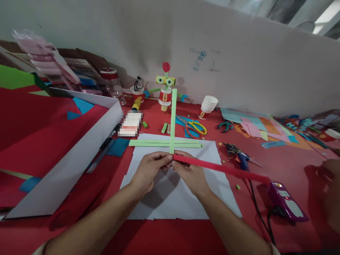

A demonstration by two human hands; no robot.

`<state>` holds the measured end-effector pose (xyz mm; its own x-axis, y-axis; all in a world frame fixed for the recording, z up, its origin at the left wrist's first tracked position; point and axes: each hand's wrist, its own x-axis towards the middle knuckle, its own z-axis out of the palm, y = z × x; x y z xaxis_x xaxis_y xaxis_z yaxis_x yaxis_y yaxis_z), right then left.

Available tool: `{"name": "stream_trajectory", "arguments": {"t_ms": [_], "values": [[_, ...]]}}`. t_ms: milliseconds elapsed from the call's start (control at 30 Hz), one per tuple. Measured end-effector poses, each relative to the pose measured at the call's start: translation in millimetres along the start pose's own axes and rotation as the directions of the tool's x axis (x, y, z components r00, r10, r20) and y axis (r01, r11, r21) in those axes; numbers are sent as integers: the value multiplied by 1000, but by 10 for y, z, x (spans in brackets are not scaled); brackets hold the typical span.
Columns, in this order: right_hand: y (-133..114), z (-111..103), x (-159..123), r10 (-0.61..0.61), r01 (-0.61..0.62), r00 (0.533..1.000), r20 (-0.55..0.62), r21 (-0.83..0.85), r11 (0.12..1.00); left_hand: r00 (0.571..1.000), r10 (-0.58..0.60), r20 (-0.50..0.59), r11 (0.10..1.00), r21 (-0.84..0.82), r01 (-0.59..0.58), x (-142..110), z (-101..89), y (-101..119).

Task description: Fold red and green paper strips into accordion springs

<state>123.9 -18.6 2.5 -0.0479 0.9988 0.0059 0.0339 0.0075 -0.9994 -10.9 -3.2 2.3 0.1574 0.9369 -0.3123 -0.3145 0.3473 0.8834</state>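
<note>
A light green paper strip (173, 117) stands up from my fingertips, and a red paper strip (220, 165) runs out to the right. The two meet at a corner, roughly at a right angle. My left hand (151, 168) is closed, its thumb pressing on that corner. Closed as well, my right hand (191, 174) pinches the same corner just beside it, under the red strip. Beyond the hands, more green paper strips (148, 143) lie across white paper sheets (175, 202).
A paper-cup robot figure (165, 96) stands by the wall, near stacked paper cups (209, 104). Scissors (195, 128), pliers (225, 125) and a glue gun (243, 159) lie rightward. A purple power socket (288, 203) sits right, near another person's hand (332, 191). A box (77, 156) stands left.
</note>
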Motion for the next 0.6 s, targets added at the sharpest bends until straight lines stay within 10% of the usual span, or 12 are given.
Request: {"name": "stream_trajectory", "arguments": {"t_ms": [600], "values": [[-2,-37,27,1,-2,999,-44,-29,1000,992,85,93,995,-63,-79,-30,49,45]]}}
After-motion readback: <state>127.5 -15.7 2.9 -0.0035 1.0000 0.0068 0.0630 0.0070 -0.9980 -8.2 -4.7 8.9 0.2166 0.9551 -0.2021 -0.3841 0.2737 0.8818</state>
